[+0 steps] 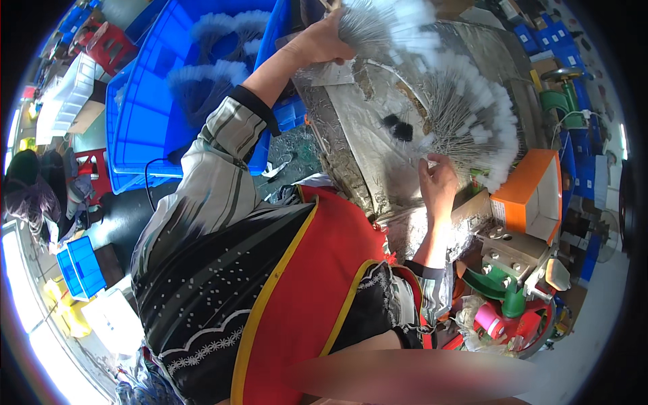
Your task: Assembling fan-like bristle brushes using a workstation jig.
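Beside the right fingers (441, 162) (curled; whether pinching, I cannot tell) fan white-tipped brushes (472, 125).

Head view, one item: wide fisheye, left unit of a side-by-side pair worn on my head. Aim: steeply down and forward, past my yellow-trimmed red apron (287, 273) to the bench (354, 131). Range: close; my torso nearest, filling the lower middle, the bench beyond it. Field: my left hand (320, 44) toward the bench's far left corner, my right hand (440, 183) by its near edge, surrounding room curved along a dark rim.
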Demonstrator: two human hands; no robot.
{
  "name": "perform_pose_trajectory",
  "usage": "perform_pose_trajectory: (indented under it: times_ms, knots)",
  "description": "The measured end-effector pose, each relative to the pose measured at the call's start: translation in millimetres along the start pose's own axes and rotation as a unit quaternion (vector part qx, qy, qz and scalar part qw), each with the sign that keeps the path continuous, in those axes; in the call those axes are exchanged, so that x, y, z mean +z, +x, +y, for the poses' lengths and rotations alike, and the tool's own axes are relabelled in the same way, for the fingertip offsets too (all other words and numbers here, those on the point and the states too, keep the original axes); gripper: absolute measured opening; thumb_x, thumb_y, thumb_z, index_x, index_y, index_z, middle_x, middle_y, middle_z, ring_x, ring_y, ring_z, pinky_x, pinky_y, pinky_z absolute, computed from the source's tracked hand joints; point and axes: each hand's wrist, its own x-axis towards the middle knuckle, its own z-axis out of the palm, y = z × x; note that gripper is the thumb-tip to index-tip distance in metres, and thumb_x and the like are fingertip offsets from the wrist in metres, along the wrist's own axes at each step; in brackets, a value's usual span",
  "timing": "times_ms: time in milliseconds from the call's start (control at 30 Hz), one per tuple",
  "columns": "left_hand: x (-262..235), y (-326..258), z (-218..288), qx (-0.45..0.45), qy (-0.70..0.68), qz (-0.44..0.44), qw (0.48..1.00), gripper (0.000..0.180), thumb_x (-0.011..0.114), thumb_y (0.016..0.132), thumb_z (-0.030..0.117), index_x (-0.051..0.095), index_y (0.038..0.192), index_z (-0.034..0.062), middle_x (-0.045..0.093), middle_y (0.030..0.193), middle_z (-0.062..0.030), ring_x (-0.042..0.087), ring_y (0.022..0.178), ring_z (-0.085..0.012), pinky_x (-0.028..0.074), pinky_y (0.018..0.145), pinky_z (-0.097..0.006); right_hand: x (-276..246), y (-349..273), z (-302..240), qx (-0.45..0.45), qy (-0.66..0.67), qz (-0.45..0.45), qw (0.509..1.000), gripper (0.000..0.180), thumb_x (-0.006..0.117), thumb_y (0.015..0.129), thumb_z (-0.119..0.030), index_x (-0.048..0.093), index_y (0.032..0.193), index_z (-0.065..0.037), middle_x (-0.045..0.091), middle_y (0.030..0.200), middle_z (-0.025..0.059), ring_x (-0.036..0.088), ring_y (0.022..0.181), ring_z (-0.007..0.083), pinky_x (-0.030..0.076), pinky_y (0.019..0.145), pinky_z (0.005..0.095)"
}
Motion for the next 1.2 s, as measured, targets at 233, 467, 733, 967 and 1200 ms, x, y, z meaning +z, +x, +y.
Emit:
perform_pose_trajectory:
  times_ms: [233, 467, 733, 967, 1200]
  knots:
    - [21, -17, 7, 0.019, -0.223, -0.028, 0.974, 0.059, 0.067, 0.063, 0.002, 0.038, 0.114, -0.0041, 0.059, 0.078, -0.0093, 0.059, 0.067, -0.0154, 0.048, 0.062, -0.027, 0, 26, -51, -0.022, 0.148, -0.015, 0.989, 0.030, 0.056, 0.078, -0.021, 0.056, 0.094, 0.004, 0.057, 0.067, 0.0121, 0.052, 0.056, 0.0159, 0.040, 0.052, 0.0280]
    - [66, -46, 9, 0.093, -0.275, 0.036, 0.956, 0.078, 0.073, 0.062, 0.008, 0.028, 0.125, 0.0017, 0.051, 0.108, -0.0118, 0.049, 0.101, -0.0229, 0.040, 0.087, -0.030, 17, 67, -93, -0.078, 0.329, -0.029, 0.941, 0.030, 0.048, 0.086, -0.021, 0.053, 0.102, 0.004, 0.057, 0.070, 0.0065, 0.052, 0.062, 0.0132, 0.041, 0.060, 0.0250]
    - [116, -40, -59, 0.152, -0.068, 0.090, 0.982, 0.074, 0.070, 0.061, 0.019, 0.031, 0.122, 0.0063, 0.053, 0.102, -0.0227, 0.052, 0.096, -0.0368, 0.043, 0.080, -0.039, 70, 59, -74, -0.353, -0.076, 0.114, 0.926, 0.029, 0.041, 0.087, -0.015, 0.049, 0.108, 0.003, 0.052, 0.108, 0.0216, 0.046, 0.101, 0.0386, 0.034, 0.088, 0.0403]
    - [101, -47, -32, 0.072, -0.172, 0.097, 0.978, 0.065, 0.070, 0.063, 0.012, 0.038, 0.118, 0.0033, 0.050, 0.110, -0.0168, 0.050, 0.102, -0.0274, 0.039, 0.086, -0.035, 50, 72, -100, -0.165, 0.109, -0.025, 0.980, 0.027, 0.041, 0.088, -0.017, 0.051, 0.101, 0.005, 0.054, 0.097, 0.0249, 0.051, 0.088, 0.0388, 0.039, 0.076, 0.0398]
    - [59, -58, 9, 0.180, -0.207, 0.087, 0.958, 0.092, 0.072, 0.063, 0.010, 0.013, 0.132, 0.0026, 0.038, 0.124, -0.0169, 0.037, 0.117, -0.0236, 0.031, 0.096, -0.033, 29, 75, -127, -0.131, 0.171, -0.013, 0.976, 0.041, 0.043, 0.088, -0.032, 0.058, 0.081, 0.006, 0.056, 0.059, 0.0116, 0.051, 0.054, 0.0188, 0.040, 0.055, 0.0332]
